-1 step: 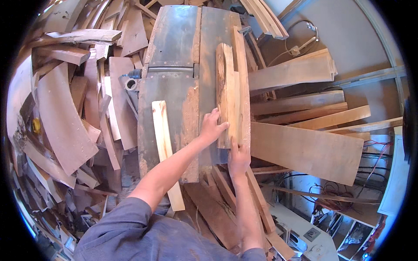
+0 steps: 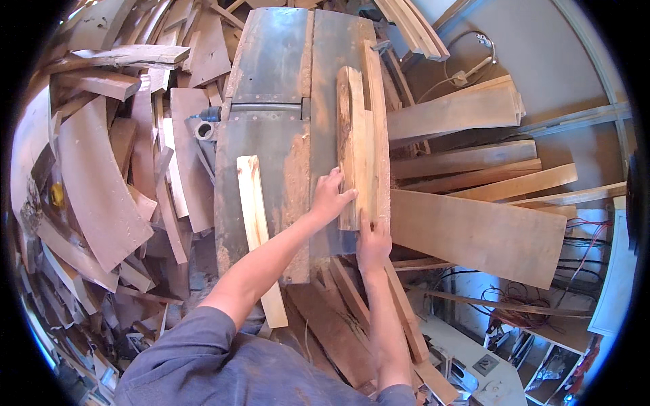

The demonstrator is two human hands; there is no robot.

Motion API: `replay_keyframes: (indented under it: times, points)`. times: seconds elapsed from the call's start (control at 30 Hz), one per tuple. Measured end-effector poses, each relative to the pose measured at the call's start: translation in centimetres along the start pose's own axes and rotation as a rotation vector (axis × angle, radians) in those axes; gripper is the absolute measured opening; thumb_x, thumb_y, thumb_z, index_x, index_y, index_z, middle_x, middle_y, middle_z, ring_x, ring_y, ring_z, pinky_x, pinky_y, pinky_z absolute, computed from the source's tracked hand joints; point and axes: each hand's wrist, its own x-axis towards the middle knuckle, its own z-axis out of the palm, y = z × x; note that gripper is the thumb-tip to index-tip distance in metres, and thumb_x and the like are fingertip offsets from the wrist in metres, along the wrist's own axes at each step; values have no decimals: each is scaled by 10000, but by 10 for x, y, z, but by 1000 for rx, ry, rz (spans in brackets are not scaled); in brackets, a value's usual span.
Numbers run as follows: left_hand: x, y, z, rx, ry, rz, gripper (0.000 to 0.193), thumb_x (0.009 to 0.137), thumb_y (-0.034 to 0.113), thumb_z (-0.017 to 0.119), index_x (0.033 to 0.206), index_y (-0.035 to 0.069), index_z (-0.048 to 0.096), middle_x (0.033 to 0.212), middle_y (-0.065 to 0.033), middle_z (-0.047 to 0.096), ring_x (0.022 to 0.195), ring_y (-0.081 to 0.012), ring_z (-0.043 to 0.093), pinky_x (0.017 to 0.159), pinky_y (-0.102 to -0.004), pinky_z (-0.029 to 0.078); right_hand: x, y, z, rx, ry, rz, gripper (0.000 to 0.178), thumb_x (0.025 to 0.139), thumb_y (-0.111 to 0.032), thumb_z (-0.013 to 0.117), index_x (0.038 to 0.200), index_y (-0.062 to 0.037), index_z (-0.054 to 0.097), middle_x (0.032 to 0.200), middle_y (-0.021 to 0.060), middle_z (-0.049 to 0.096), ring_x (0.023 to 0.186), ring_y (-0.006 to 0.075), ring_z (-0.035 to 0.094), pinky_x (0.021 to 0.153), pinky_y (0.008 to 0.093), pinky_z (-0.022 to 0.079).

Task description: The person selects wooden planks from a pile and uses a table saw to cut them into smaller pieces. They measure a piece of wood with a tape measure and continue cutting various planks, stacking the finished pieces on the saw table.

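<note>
A wooden board point(image 2: 351, 149) with a rough, bark-like left edge lies lengthwise on the right side of a metal planer table point(image 2: 271, 68). Along its right runs a straight wooden strip point(image 2: 380, 149). My left hand point(image 2: 329, 199) grips the board's left edge near its close end, thumb over the top. At that near end my right hand point(image 2: 374, 247) is closed on the board, its fingers partly hidden. A pale wood strip point(image 2: 250, 196) rests on the table to the left, its middle passing under my left forearm. Across the table a dark slot point(image 2: 265, 107) shows a metal cylinder.
Offcuts and curved planks point(image 2: 101, 196) are heaped along the left. To the right, wide boards point(image 2: 477, 233) stick out beside the table. Tangled cables point(image 2: 521, 301) and a grey cabinet point(image 2: 487, 372) sit at lower right. Sawdust point(image 2: 296, 176) streaks the table.
</note>
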Motion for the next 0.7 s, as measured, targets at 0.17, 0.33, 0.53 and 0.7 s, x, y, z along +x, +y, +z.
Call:
replay_keyframes:
  times: [0.17,0.33,0.53,0.7]
  points:
    - [2,0,-2,14,-18,-17,671,830,310,772,1381,-15,569,1479,-260,493,1286,-413,480,1130,-459,372,14,13,5,-70,-119,-78,558,823,-54,630,1375,-137,623,824,90,589,727,276,623,665,404,541]
    - [3,8,-8,8,-49,-12,670,835,303,769,1386,-17,562,1466,-236,514,1273,-409,489,1122,-463,376,26,10,2,-65,-197,-45,570,826,-40,612,1392,-100,603,813,97,602,736,278,648,647,406,557]
    - [13,4,-15,44,-101,-17,653,853,299,754,1380,-30,553,1453,-237,524,1289,-413,481,1124,-465,374,36,4,2,-29,-243,-9,610,827,-15,590,1433,-79,557,832,138,657,714,316,689,625,429,563]
    - [-27,11,-86,117,-66,116,558,868,237,737,1303,-69,569,1433,-207,542,1302,-385,492,1106,-444,403,46,2,3,-57,-278,-8,659,815,16,575,1465,-72,515,787,189,681,674,364,696,591,470,549]
